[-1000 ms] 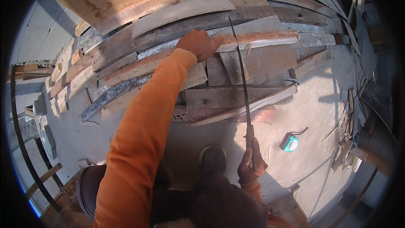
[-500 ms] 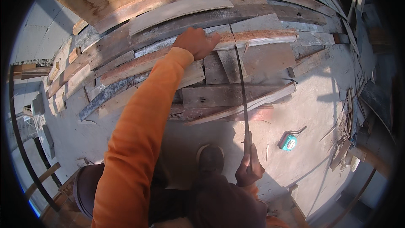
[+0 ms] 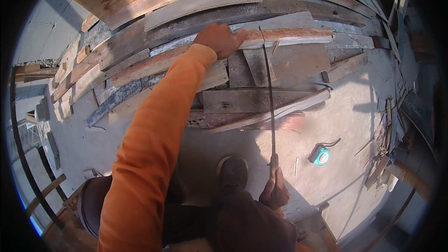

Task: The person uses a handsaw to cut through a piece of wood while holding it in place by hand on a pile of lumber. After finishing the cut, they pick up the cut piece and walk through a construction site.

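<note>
We see the left hand (image 3: 218,40) upon a long reddish plank (image 3: 298,36) | the right hand (image 3: 274,193) holds a saw (image 3: 269,84) by its handle | its thin blade crosses the plank | teal tape measure (image 3: 321,156) on floor (image 3: 345,177)

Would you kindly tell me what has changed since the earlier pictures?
The right hand has drawn the long dark metal handsaw backward, down the picture. Nothing was grasped or released: the left hand stays on the long reddish wooden plank; the teal tape measure lies where it was.

saw (image 3: 271,98) across plank (image 3: 298,36); tape measure (image 3: 321,155) on floor (image 3: 347,172), right of saw; shoe (image 3: 233,171) left of saw
</note>
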{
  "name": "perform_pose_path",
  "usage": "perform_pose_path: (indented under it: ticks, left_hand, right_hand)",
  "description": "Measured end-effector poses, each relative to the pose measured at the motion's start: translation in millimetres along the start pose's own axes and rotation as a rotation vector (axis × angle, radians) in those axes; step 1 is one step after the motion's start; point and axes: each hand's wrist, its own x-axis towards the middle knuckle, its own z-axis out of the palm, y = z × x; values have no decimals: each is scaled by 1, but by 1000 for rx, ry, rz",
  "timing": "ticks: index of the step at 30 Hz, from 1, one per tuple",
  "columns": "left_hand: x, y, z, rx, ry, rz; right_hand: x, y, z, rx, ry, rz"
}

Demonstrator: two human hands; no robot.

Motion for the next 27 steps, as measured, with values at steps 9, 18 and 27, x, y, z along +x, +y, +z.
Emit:
perform_pose_path:
  ticks: [9,18,27]
  left_hand:
    - [-8,9,0,1,15,-12]
    - [-10,7,-3,-6,-33,-21]
    - [-14,6,-2,10,136,64]
  right_hand:
    - [138,-16,66,243,141,12]
    - [77,-5,58,276,158,67]
    - [130,-9,79,258,286,-104]
